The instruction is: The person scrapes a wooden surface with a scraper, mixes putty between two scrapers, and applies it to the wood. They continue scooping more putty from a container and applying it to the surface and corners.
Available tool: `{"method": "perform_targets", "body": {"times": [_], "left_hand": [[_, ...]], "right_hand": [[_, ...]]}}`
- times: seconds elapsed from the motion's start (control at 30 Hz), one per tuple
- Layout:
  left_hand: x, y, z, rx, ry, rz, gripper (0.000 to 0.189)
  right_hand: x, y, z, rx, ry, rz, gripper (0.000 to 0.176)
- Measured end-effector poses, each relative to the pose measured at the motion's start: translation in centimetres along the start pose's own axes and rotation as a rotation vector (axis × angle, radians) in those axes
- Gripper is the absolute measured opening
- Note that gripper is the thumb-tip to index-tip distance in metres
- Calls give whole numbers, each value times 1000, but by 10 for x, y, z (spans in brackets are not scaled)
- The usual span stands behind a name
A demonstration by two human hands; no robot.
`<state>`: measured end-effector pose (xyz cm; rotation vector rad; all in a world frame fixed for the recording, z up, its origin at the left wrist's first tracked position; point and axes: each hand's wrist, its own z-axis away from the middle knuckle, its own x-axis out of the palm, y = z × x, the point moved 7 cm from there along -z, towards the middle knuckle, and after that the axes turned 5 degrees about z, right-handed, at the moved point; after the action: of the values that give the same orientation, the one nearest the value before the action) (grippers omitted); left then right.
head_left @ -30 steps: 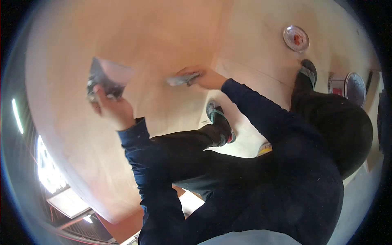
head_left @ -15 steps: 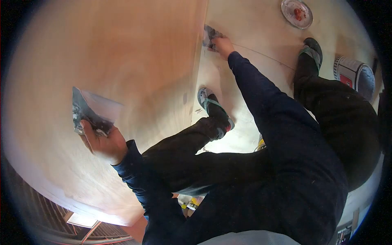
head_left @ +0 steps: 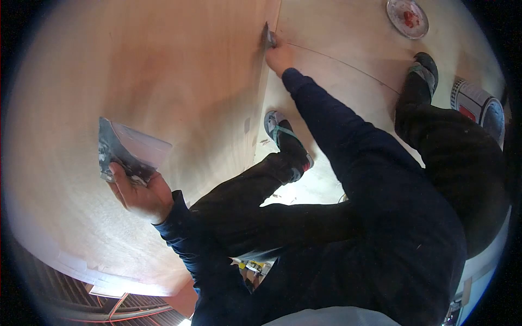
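My left hand (head_left: 142, 194) is closed on a broad filling knife (head_left: 111, 149), its grey blade smeared with white residue and a pale pink layer of filler (head_left: 142, 142) along its upper right side. Both stand in front of the plywood panel (head_left: 179, 70). Farther off, my right hand (head_left: 279, 57) grips a second filling knife (head_left: 267, 36), turned almost edge-on. That blade meets the panel close to the corner where the panel joins the floor (head_left: 337, 32), at the far end of a thin dark seam (head_left: 342, 63).
A round lid (head_left: 399, 24) with reddish paste on it lies at upper right. Below it stands a white tub (head_left: 476, 106) with a printed label, beside my right leg (head_left: 416, 98). My left foot (head_left: 280, 127) is near the panel's base.
My right hand has moved left and slightly away from me, from the floor seam to the panel corner, turning its knife edge-on. The left hand has barely shifted.
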<state>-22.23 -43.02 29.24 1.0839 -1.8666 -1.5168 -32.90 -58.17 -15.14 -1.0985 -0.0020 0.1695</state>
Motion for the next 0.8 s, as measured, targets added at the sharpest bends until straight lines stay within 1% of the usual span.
{"method": "perform_targets", "body": {"times": [0.07,0.1,0.17,0.2,0.27,0.3,0.37,0.4,0.47,0.6,0.67,0.7,0.77,0.8], "left_hand": [[-2,-1,1,-22,23,18,37],[0,-2,1,-24,23,21,37],[7,-1,4,-5,10,-5,38],[9,0,7,-5,13,-2,38],[2,2,12,-12,36,-21,40],[-2,2,11,-18,42,-23,40],[-4,-1,8,-28,-24,-16,41],[-8,-2,7,-36,-15,-23,41],[-10,-2,4,-24,-41,7,41],[1,-1,7,-33,-39,37,40],[2,-2,6,-25,-60,22,39],[0,-4,6,-29,-59,23,39],[0,-6,5,-33,-100,54,38],[0,-6,5,-28,-101,63,38]], "right_hand": [[7,-2,15,-188,233,-14,49],[4,-1,23,-189,234,-12,49],[3,-5,45,-263,45,-249,47],[-6,4,44,-266,43,-246,47],[2,32,43,-288,-277,-92,45],[2,35,45,-284,-282,-86,45],[1,62,40,116,-219,-410,42],[3,65,41,125,-227,-403,42],[0,60,35,52,-146,-231,41],[9,46,32,114,-130,-246,42],[13,30,35,-16,-25,-159,45],[25,31,40,-14,-24,-155,45],[34,27,54,-124,128,-14,47],[30,22,62,-134,132,-13,47]]}}
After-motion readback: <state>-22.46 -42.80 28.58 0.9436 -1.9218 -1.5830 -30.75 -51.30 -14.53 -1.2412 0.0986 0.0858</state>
